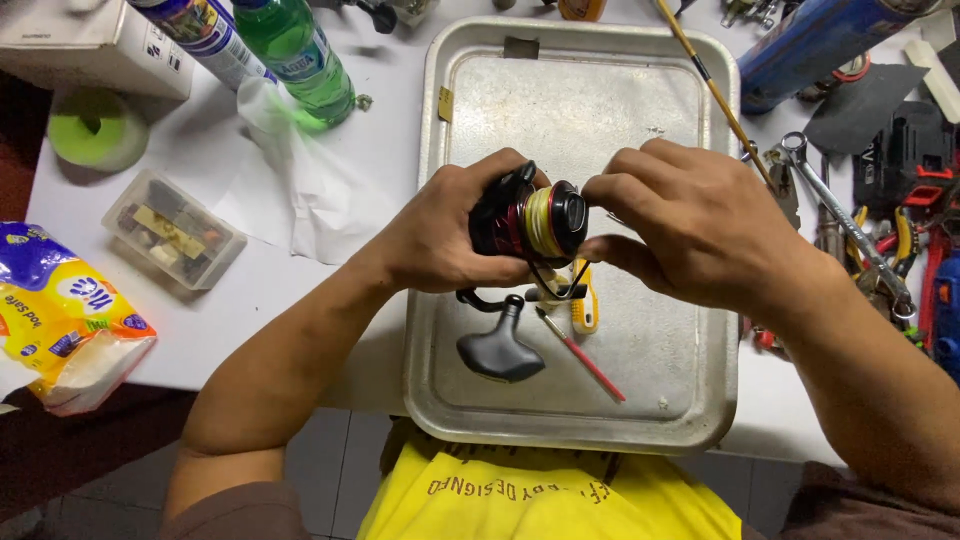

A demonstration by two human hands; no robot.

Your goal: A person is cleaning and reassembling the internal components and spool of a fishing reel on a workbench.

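Note:
My left hand [440,235] grips the black and red body of a fishing reel [528,222] held over a metal tray [660,130]. My right hand [690,225] pinches the front of the reel's spool, which carries yellow line. The reel's black T-shaped handle knob [500,350] hangs below, resting on the tray. A thin red-handled tool [585,358] and a small yellow tool [586,305] lie on the tray under the reel.
Left of the tray: a green bottle [297,50], crumpled white plastic [300,180], a clear parts box [175,230], a green tape roll [97,128], a tissue pack [60,310]. Right: a wrench [840,210], pliers, a blue can [815,40]. A thin rod [710,85] crosses the tray's corner.

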